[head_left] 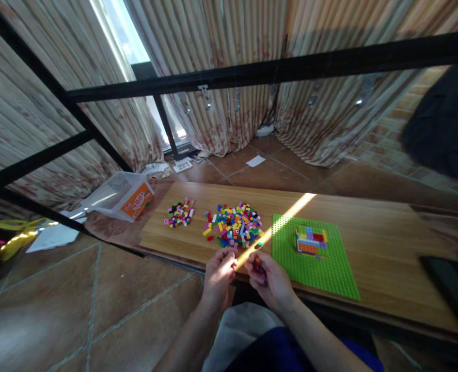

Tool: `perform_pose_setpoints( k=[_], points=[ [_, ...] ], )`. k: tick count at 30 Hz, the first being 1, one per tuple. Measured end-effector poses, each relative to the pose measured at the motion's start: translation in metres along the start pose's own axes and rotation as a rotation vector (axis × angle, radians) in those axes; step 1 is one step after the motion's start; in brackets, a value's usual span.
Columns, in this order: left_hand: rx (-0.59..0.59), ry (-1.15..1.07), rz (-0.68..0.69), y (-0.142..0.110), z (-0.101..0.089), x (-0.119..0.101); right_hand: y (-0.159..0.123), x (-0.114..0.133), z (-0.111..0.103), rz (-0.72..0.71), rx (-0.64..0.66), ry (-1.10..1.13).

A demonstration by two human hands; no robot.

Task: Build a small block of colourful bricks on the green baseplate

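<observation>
My left hand (221, 271) hovers at the table's front edge, its thumb and fingers pinched on a small pale toy brick (235, 262). Beside it, a little apart, my right hand (265, 274) is closed around several small dark red and purple toy bricks (258, 266). Just beyond both hands spreads a large pile of mixed toy bricks (238, 225). To the right of my right hand lies a green studded baseplate (317, 271). A low block structure of red, yellow, orange, blue and white bricks (310, 242) stands on it.
A smaller brick pile (179, 213) lies on the left of the wooden board (383, 248). Farther left sits a clear plastic box (126, 194) with an orange label. A dark flat device (443, 284) rests at the right end. Black metal bars (244, 75) cross behind the table.
</observation>
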State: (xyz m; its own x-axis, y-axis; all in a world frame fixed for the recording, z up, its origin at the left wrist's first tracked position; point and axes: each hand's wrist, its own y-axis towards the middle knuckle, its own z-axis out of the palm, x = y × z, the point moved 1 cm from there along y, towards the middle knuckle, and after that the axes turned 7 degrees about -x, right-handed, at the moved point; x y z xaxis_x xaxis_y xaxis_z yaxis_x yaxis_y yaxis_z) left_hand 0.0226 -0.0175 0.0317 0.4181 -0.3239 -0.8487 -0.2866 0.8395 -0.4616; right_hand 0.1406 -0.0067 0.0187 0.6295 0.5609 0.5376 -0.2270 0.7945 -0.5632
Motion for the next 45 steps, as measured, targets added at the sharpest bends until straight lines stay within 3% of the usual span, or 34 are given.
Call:
perform_pose_setpoints(
  k=[5, 8, 11, 15, 20, 27, 33, 38, 45],
  points=[
    [-0.129, 0.204, 0.165, 0.035, -0.016, 0.001, 0.014, 0.023, 0.0, -0.085, -0.061, -0.122],
    [-0.149, 0.37, 0.344, 0.056, -0.018, -0.01, 0.034, 0.04, 0.011, -0.199, -0.116, -0.194],
    [-0.149, 0.528, 0.452, 0.073, -0.013, -0.022, 0.06, 0.051, 0.026, -0.281, -0.093, -0.229],
    [-0.154, 0.684, 0.509, 0.087, -0.006, -0.032, 0.088, 0.053, 0.042, -0.333, -0.147, -0.18],
    [-0.112, 0.762, 0.525, 0.095, -0.001, -0.033, 0.104, 0.048, 0.053, -0.357, -0.162, -0.181],
    [-0.095, 0.667, 0.542, 0.094, -0.012, -0.031, 0.111, 0.038, 0.058, -0.447, -0.122, -0.232],
    [-0.173, 0.539, 0.504, 0.064, -0.039, -0.017, 0.11, 0.038, 0.061, -0.473, -0.101, -0.253],
    [-0.208, 0.784, 0.431, 0.045, -0.041, 0.0, 0.107, 0.036, 0.063, -0.479, -0.083, -0.242],
    [-0.146, 0.965, 0.459, 0.05, -0.025, -0.002, 0.098, 0.045, 0.053, -0.497, -0.086, -0.219]
  ],
)
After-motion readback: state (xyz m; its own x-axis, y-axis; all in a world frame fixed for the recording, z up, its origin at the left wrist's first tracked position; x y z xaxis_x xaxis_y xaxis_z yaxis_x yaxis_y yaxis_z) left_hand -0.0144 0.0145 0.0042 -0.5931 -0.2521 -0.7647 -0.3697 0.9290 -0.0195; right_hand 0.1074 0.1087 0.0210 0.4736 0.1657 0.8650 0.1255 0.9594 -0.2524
